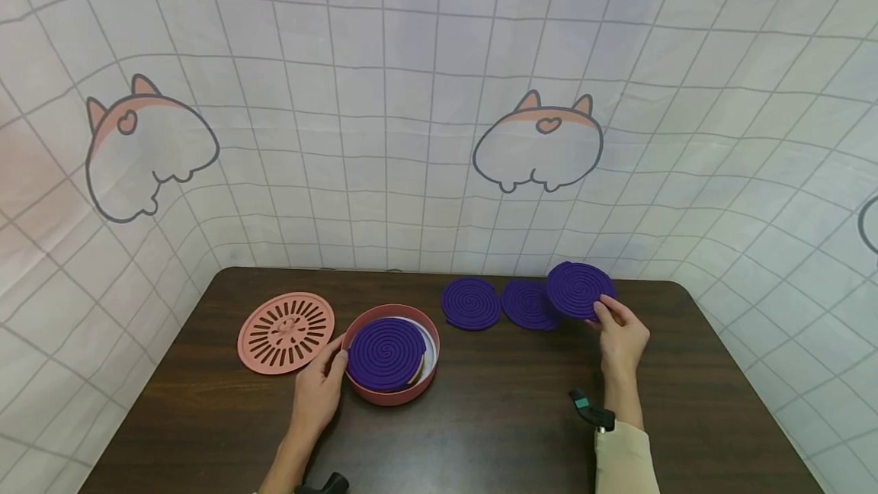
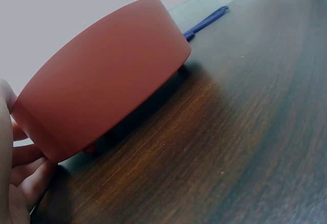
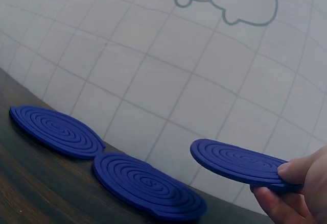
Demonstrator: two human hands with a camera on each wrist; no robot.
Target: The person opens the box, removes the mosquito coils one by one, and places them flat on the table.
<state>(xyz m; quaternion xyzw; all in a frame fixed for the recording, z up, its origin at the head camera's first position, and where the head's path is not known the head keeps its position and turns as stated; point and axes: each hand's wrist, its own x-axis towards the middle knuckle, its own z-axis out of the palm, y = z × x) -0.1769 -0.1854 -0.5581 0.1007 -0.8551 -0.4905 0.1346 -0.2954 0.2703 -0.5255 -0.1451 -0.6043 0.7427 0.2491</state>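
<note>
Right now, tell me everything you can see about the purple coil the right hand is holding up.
The lifted coil is a flat purple disc wound in one tight spiral of ridges, matte and rigid-looking. The right hand pinches its near edge between thumb and fingertips, holding it above the table, tilted toward the head camera. It overlaps, in that view, the nearer of two matching coils lying flat, but the right wrist view shows it clear of them, touching nothing else.

Purple coils are showing a raised spiral pattern, looking bluer through the wrist cameras. The round box and its slotted lid are showing salmon pink. The table is showing dark brown wood grain. The backdrop is showing white with a grey grid and perhaps cartoon corgi rumps.
</note>
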